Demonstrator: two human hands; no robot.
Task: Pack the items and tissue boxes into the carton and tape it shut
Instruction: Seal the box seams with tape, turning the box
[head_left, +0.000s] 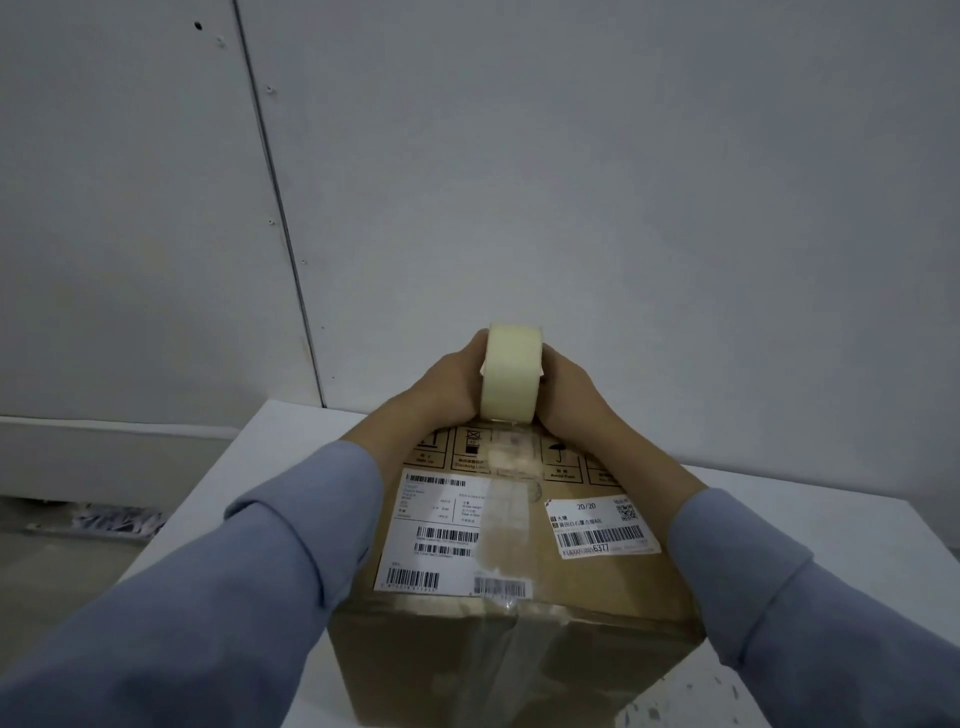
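A brown carton (582, 587) with white barcode labels stands closed on a white table (291, 447). A strip of clear tape (506, 514) runs along the middle of its top and down the near face. At the carton's far edge a pale yellow tape roll (511, 371) stands on its rim. My left hand (441, 387) grips the roll's left side and my right hand (569, 389) grips its right side. Both arms in blue sleeves lie along the carton's sides. The carton's contents are hidden.
A grey panelled wall (571, 156) rises close behind the table. To the left the floor lies lower, with a white baseboard (104, 441) and some scraps (117, 519) against it. Speckled floor (691, 701) shows at the lower right.
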